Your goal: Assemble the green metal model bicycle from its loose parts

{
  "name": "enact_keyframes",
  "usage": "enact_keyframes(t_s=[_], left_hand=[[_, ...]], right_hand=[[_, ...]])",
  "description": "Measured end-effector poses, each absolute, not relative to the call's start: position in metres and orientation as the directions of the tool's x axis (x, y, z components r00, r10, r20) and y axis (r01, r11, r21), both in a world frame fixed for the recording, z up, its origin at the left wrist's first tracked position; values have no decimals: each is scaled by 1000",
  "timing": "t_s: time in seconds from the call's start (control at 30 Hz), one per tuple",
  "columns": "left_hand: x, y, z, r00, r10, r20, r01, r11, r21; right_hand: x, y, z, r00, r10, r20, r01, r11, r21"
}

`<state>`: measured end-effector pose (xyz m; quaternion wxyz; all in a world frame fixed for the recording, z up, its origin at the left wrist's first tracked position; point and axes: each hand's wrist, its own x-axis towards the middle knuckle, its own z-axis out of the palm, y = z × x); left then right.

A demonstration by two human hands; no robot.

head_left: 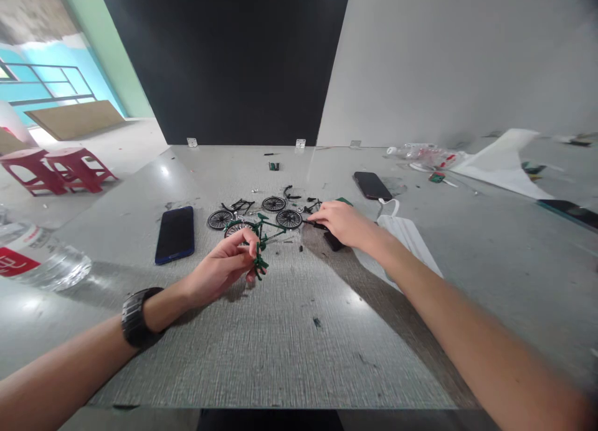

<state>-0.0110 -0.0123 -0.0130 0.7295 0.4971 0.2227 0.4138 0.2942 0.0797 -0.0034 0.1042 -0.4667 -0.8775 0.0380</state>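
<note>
My left hand is closed on a small green model bicycle, pinching it at its near end above the table. A black spoked wheel shows on the green model, partly hidden behind my fingers. Over the parts on the right, my right hand points down with its fingers pressed together, its fingertips at small black pieces. What they grip, if anything, is too small to make out. Close by lie a loose spoked wheel, another wheel, a black model bicycle frame and a curved black part.
Phones lie at left and back right. A white face mask rests beside my right forearm. A water bottle stands at far left, and a clear plastic bottle lies at back right. A black panel rises behind the table.
</note>
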Motion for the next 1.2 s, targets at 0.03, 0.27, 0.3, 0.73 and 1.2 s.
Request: enact_keyframes(t_s=[0.03,0.27,0.3,0.73,1.2], left_hand=[[-11,-12,-13,558,826,86,-383,164,909],[-11,-12,-13,554,827,93,-394,162,905],[-11,-12,-13,556,826,92,-393,164,905],[-12,-11,-15,552,828,96,-412,171,895],[-11,-10,-10,367,913,180,-435,-3,900]], right_hand=[[295,80,-4,-543,827,148,811,562,-163],[296,81,-7,-540,826,162,812,561,-159],[296,81,-7,-538,828,162,814,559,-156],[290,69,8,-525,804,277,795,580,-176],[213,-10,30,-576,671,466,402,730,-553]])
